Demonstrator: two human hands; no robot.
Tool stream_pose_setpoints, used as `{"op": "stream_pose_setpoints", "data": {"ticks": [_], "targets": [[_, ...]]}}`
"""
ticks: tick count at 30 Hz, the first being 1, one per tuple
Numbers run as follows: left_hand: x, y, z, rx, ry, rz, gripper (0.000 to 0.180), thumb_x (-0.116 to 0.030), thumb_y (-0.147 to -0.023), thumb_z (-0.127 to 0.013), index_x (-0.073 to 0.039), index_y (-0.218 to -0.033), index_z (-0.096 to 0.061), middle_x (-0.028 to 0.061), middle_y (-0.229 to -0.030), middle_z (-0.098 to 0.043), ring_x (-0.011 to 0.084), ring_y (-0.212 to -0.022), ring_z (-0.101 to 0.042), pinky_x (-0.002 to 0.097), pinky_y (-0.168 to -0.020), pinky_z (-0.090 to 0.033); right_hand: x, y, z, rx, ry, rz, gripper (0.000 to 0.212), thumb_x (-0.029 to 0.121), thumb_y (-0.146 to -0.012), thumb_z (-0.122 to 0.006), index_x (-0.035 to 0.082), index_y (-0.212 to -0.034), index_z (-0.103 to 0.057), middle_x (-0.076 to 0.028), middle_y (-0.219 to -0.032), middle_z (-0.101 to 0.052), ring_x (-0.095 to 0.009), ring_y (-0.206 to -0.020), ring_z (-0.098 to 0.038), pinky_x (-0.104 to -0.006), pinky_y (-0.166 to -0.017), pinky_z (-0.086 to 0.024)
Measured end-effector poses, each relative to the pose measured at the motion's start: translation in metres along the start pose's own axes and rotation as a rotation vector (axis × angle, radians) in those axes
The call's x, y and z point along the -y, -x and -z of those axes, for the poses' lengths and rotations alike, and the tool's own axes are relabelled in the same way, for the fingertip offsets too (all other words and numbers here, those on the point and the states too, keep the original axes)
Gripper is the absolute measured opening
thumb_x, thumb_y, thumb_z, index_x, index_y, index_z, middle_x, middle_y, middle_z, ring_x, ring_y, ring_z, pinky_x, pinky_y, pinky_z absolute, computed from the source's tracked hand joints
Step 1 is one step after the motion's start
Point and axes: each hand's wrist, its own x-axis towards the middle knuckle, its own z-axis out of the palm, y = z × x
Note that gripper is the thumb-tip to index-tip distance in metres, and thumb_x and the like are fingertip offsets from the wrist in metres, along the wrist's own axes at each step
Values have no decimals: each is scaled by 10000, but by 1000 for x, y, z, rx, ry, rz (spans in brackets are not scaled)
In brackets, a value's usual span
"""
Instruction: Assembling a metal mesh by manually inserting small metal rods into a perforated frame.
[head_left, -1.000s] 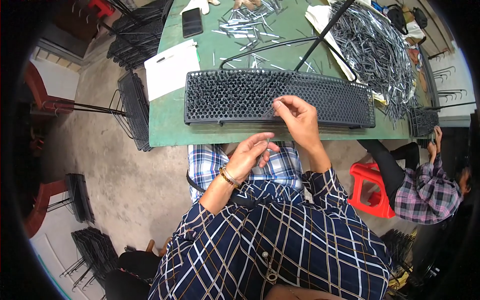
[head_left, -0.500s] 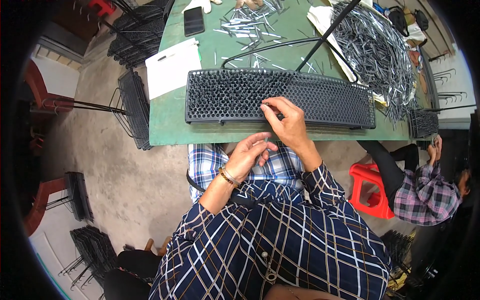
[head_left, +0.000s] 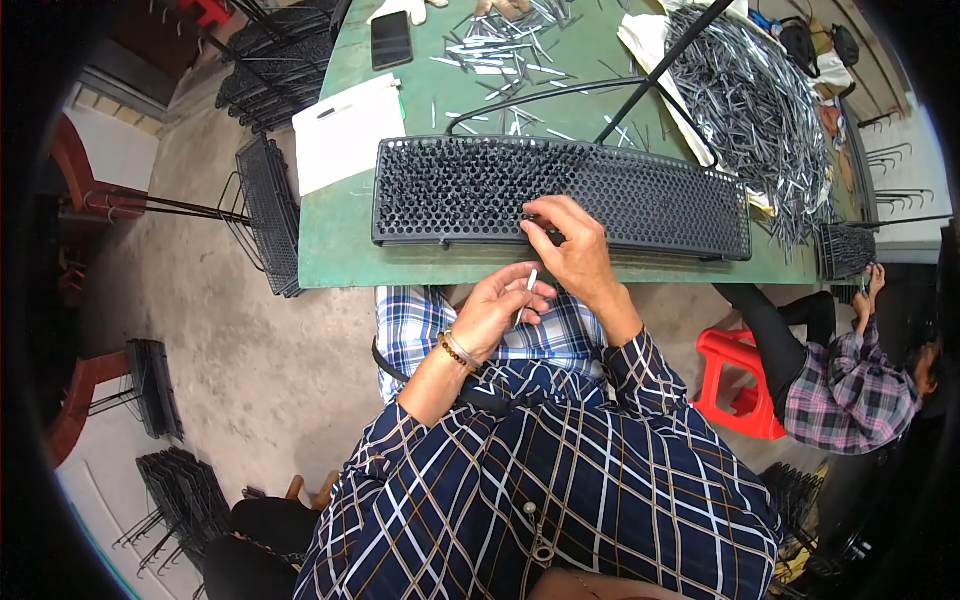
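Note:
A long black perforated rack (head_left: 680,210) lies across the near side of the green table (head_left: 340,262). Its left part is filled with dark pieces standing in the holes; holes to the right show bare. My right hand (head_left: 575,245) is over the rack's middle, thumb and fingertips pinched together at the holes around a small dark piece, mostly hidden by the fingers. Below the rack's near edge, my left hand (head_left: 492,315) is curled with a slim silvery metal pin (head_left: 532,281) between thumb and fingers. Whether more pins lie in that palm I cannot tell.
Loose metal pins (head_left: 490,55) are scattered at the back, and a large heap of pins (head_left: 745,95) rests on white sacking at right. A phone (head_left: 391,41) and white paper (head_left: 350,140) lie left. Another person (head_left: 850,395) works at far right beside a red stool (head_left: 735,385).
The pin in my left hand has turned and now shows bright and more upright. My right hand has barely moved, staying at the same part of the rack.

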Motion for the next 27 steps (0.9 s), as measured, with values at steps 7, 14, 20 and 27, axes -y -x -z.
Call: {"op": "stream_pose_setpoints", "data": {"ticks": [7,14,20,27], "targets": [[1,-1,1,5,37,-9,404,-36,-920,-455,56,-1302,-362,167,-1046,-589,170,-866,-597,265,-748,-507,-3,0,0,-40,60,55,172,14,-776,-660,5,-947,-646,-112,-966,-612,-208,-760,-632,-295,-662,-515],[-4,0,-3,-17,99,-108,531,-43,-921,-484,28,-1382,-232,188,-1073,-578,209,-924,-617,299,-798,-519,8,10,25,81,-179,-199,140,70,-816,-652,-5,-932,-674,-104,-969,-632,-190,-868,-616,-296,-720,-506],[-6,5,-14,-2,-36,-162,654,-35,-912,-507,2,-1430,-109,214,-1106,-566,246,-936,-634,318,-811,-533,18,37,31,294,-512,-453,147,89,-848,-647,-26,-935,-680,-92,-1005,-634,-120,-885,-588,-245,-737,-476],[0,-2,-13,35,-144,-129,501,-85,-935,-508,16,-1369,-279,179,-1021,-617,199,-871,-631,290,-750,-535,5,48,31,97,-726,-603,176,99,-884,-618,-42,-985,-651,-61,-839,-662,-95,-747,-599,-223,-660,-495]]}}
